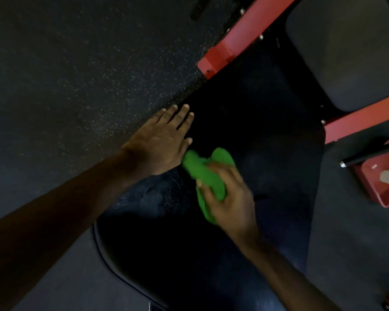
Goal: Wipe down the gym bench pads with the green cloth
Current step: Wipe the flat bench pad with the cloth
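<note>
A long black bench pad (256, 122) runs from the lower middle of the view up toward the right. My left hand (162, 140) lies flat on its left edge with the fingers straight. Just to the right, my right hand (229, 198) grips a bunched green cloth (204, 176) and holds it against the pad; the hand and cloth are blurred. A second dark pad (346, 52) sits at the upper right.
Red steel frame beams (238, 39) cross the upper right, and another beam (364, 117) runs at the right. A red base part (377, 187) with a black bar (368, 153) stands at the right edge. Speckled dark rubber floor (76, 75) fills the left.
</note>
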{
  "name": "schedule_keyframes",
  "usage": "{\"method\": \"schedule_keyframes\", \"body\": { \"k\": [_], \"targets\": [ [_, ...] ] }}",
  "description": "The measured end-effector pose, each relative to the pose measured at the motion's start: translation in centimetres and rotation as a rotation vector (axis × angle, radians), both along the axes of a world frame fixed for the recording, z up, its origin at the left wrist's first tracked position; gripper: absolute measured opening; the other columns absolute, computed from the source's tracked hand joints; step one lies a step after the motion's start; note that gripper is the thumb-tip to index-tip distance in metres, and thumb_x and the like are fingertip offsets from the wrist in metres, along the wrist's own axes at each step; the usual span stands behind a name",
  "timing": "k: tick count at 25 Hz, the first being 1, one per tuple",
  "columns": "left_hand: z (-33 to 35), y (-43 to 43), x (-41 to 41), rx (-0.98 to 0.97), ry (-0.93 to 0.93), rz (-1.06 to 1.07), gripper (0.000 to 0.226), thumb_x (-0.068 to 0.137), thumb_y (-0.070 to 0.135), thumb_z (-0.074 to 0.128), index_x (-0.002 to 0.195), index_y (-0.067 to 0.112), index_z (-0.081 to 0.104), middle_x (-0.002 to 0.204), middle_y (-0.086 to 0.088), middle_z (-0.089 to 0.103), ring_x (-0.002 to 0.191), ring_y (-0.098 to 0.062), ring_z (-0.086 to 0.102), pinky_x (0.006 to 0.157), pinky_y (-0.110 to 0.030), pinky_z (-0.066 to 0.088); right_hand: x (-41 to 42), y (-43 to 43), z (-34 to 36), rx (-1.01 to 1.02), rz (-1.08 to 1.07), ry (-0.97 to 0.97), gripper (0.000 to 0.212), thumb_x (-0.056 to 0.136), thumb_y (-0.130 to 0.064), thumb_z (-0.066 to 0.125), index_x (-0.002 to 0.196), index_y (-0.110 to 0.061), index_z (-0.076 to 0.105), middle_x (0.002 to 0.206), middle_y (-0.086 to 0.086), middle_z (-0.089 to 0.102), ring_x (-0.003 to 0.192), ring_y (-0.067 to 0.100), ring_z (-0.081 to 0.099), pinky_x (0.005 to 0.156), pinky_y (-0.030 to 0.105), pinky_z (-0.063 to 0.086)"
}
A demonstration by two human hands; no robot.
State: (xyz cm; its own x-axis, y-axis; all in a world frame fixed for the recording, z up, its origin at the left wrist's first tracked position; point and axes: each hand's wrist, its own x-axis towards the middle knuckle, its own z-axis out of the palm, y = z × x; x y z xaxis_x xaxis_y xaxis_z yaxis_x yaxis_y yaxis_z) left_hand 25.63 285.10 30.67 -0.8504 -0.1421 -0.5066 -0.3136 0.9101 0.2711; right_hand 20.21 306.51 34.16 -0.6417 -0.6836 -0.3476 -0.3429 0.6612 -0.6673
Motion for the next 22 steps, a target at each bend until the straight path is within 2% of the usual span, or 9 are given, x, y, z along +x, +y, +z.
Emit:
{"method": "schedule_keyframes", "body": {
  "k": [3, 4, 7, 10, 12, 15, 17, 19, 22],
  "targets": [
    [-1.4, 0.4, -3.1, -0.019, -0.017, -0.020, 0.065, 0.105, 0.033, 0.025, 0.160, 0.011, 0.000, 0.168, -0.011, -0.002, 0.155, -0.028, 0.002, 0.124, -0.039, 0.004, -2.2, 4.4, -1.4, -0.041, 0.139, 0.029, 0.041, 0.086, -0.020, 0.076, 0.126, -0.024, 0.065, 0.131, -0.009, 0.061, 0.122, 0.008, 0.058, 0.105, 0.030, 0.046],
    [-1.8, 0.5, -3.9, -0.026, -0.017, -0.010, 0.065, 0.105, 0.033, 0.026, 0.160, 0.010, 0.002, 0.168, -0.012, 0.000, 0.155, -0.027, 0.002, 0.124, -0.039, 0.004, -4.4, 4.2, -3.3, -0.001, 0.080, 0.066, 0.041, 0.088, -0.021, 0.075, 0.127, -0.021, 0.065, 0.132, -0.004, 0.061, 0.121, 0.014, 0.060, 0.103, 0.033, 0.047],
    [-3.2, 1.0, -4.8, -0.071, 0.002, 0.040, 0.063, 0.106, 0.036, 0.024, 0.160, 0.007, 0.007, 0.168, -0.014, 0.006, 0.155, -0.027, 0.006, 0.124, -0.039, 0.005, -12.7, 1.5, -9.1, 0.171, -0.306, 0.161, 0.039, 0.091, -0.031, 0.069, 0.127, -0.016, 0.064, 0.132, 0.008, 0.061, 0.116, 0.031, 0.060, 0.094, 0.038, 0.047],
    [-3.4, 1.6, -4.7, -0.107, 0.048, 0.058, 0.062, 0.105, 0.036, 0.026, 0.158, 0.005, 0.020, 0.165, -0.015, 0.019, 0.153, -0.028, 0.016, 0.123, -0.040, 0.013, -18.0, -0.8, -11.2, 0.295, -0.540, 0.167, 0.037, 0.091, -0.039, 0.061, 0.122, -0.019, 0.062, 0.126, 0.007, 0.061, 0.111, 0.034, 0.061, 0.088, 0.040, 0.045],
    [-3.2, 1.5, -4.8, -0.101, 0.054, 0.072, 0.062, 0.104, 0.037, 0.030, 0.157, 0.005, 0.024, 0.164, -0.015, 0.023, 0.153, -0.028, 0.020, 0.122, -0.041, 0.017, -16.7, -1.3, -10.3, 0.283, -0.451, 0.128, 0.037, 0.092, -0.040, 0.060, 0.125, -0.023, 0.061, 0.128, 0.006, 0.059, 0.109, 0.035, 0.061, 0.087, 0.041, 0.046],
    [-3.0, 1.5, -4.9, -0.118, 0.047, 0.080, 0.068, 0.099, 0.042, 0.024, 0.156, 0.006, 0.028, 0.163, -0.014, 0.028, 0.151, -0.028, 0.024, 0.122, -0.040, 0.019, -11.7, 0.7, -7.2, 0.089, -0.107, 0.084, 0.038, 0.093, -0.039, 0.063, 0.129, -0.027, 0.059, 0.130, -0.002, 0.059, 0.109, 0.025, 0.062, 0.086, 0.037, 0.050],
    [-3.1, 1.7, -4.8, -0.110, 0.032, 0.083, 0.071, 0.096, 0.044, 0.022, 0.155, 0.007, 0.031, 0.162, -0.015, 0.030, 0.151, -0.028, 0.026, 0.122, -0.041, 0.019, -10.8, 2.5, -6.7, -0.015, 0.046, 0.082, 0.038, 0.093, -0.037, 0.065, 0.130, -0.026, 0.060, 0.129, -0.007, 0.060, 0.111, 0.018, 0.062, 0.088, 0.034, 0.051],
    [-3.0, 1.7, -5.0, -0.090, 0.022, 0.108, 0.074, 0.094, 0.046, 0.021, 0.156, 0.007, 0.030, 0.163, -0.014, 0.028, 0.152, -0.027, 0.024, 0.123, -0.040, 0.017, -13.1, 2.3, -8.4, -0.034, 0.049, 0.123, 0.039, 0.093, -0.034, 0.065, 0.130, -0.023, 0.061, 0.129, -0.003, 0.061, 0.111, 0.022, 0.063, 0.090, 0.037, 0.054],
    [-2.9, 1.7, -5.1, -0.083, 0.001, 0.121, 0.077, 0.093, 0.048, 0.016, 0.158, 0.008, 0.024, 0.165, -0.012, 0.021, 0.154, -0.024, 0.018, 0.125, -0.038, 0.012, -17.8, -0.9, -11.9, 0.094, -0.186, 0.147, 0.037, 0.093, -0.035, 0.061, 0.127, -0.021, 0.061, 0.129, 0.006, 0.060, 0.111, 0.033, 0.062, 0.089, 0.043, 0.051]
  ]
}}
